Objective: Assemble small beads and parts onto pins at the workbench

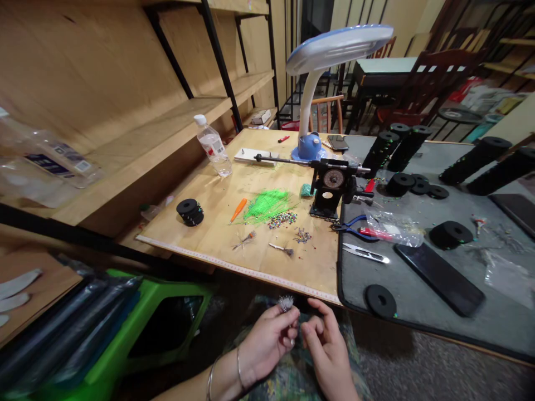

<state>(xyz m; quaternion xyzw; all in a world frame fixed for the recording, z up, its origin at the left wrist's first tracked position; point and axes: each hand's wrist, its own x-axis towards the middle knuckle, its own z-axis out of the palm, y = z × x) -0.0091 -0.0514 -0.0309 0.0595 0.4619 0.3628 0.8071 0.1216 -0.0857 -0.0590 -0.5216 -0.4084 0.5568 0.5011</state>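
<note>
In front of the table's near edge, my left hand (271, 335) pinches a small bundle of fine grey strands (286, 303), whose splayed tips stick up above the thumb. Close by on its right is my right hand (328, 351), index finger and thumb apart and other fingers curled, with nothing visible in it. Beyond both hands, a similar white-stemmed bundle (282, 250) and another with an orange part (244, 240) lie on the wood. Small coloured beads (282, 220) sit in a pile beside bright green strands (268, 206); a second small pile (302, 236) lies nearer.
A black winding device (330, 186) with a long rod stands mid-table, before a desk lamp (309, 146). On the grey mat (355, 284) are blue-handled pliers (355, 227), thread snips (366, 253), a phone (438, 277) and several black foam spools (380, 301). A bottle (213, 146) stands left.
</note>
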